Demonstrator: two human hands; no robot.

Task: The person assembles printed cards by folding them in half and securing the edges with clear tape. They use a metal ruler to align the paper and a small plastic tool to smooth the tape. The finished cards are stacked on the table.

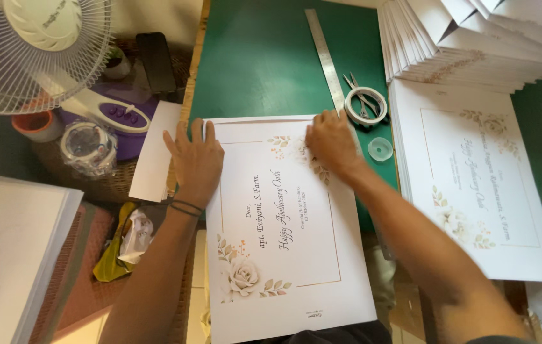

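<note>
A white printed sheet [284, 267] with a thin gold frame, script lettering and rose drawings lies on the green table [258, 64] in front of me. My left hand [194, 159] rests flat on the sheet's top left corner, fingers spread. My right hand [331, 143] presses fingers down on the sheet's top right part, close to its upper edge. Neither hand holds anything.
A steel ruler [325, 60], small scissors [359, 95] and a tape roll [366, 105] lie just beyond my right hand. A stack of the same printed sheets [475, 185] sits right, folded white pieces [475, 44] behind. A fan [35, 51] and plain white paper [153, 153] stand left.
</note>
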